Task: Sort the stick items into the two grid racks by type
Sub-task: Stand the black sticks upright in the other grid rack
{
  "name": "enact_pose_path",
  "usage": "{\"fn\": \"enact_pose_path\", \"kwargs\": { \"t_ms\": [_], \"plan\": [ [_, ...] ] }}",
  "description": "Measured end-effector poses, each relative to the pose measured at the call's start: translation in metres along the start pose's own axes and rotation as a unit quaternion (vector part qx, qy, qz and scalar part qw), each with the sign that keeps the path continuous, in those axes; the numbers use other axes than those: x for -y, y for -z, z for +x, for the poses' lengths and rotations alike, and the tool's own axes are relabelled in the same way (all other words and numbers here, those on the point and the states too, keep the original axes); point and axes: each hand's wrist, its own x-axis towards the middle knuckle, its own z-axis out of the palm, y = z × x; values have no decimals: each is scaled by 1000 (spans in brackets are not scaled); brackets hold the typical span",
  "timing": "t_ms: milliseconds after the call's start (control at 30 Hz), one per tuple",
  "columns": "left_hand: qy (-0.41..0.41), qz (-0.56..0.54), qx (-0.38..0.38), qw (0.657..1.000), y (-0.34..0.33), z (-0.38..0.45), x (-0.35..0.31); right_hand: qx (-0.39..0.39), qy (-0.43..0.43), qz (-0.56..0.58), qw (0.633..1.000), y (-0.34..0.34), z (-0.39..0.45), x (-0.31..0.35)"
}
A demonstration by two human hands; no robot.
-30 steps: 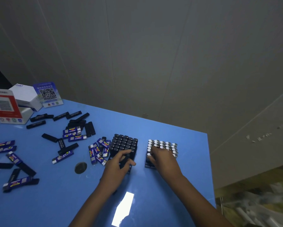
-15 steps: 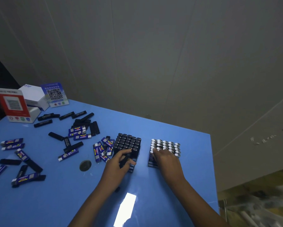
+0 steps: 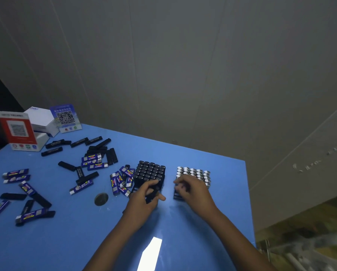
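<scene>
Two grid racks stand side by side on the blue table [image 3: 183,231]. The left rack [image 3: 151,170] is packed with black sticks. The right rack [image 3: 196,172] holds blue sticks with silver tops. My left hand [image 3: 142,200] pinches a black stick [image 3: 152,194] at the black rack's near edge. My right hand [image 3: 195,190] covers the near left part of the right rack, its fingers curled around a blue stick [image 3: 177,195] there. Loose black sticks [image 3: 99,144] and blue sticks [image 3: 92,162] lie scattered to the left.
A cluster of blue sticks [image 3: 120,181] lies right beside the black rack. A round hole [image 3: 101,199] sits in the tabletop. A red QR stand [image 3: 17,130], a white box [image 3: 42,120] and a blue QR sign [image 3: 66,118] stand at the far left. The table's right edge [image 3: 248,192] is near.
Both hands stay at the racks' near edges, holding the same sticks. My right hand's fingers have curled more at its rack's near left corner.
</scene>
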Motion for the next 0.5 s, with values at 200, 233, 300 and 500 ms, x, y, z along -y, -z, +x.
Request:
{"fn": "enact_pose_path", "kwargs": {
  "t_ms": [200, 233, 300, 500],
  "plan": [
    [-28, -3, 30, 999, 2, -1, -10, 76, 27, 87, 993, -3, -6, 33],
    [-32, -3, 38, 999, 4, 0, -10, 73, 35, 85, 993, -5, -6, 37],
    [-39, -5, 59, 997, 10, 1, -9, 63, 45, 82, 994, -10, -6, 44],
    [-57, 6, 111, 992, 43, 6, -1, 45, 40, 37, 998, -25, -4, 68]
  ]
}}
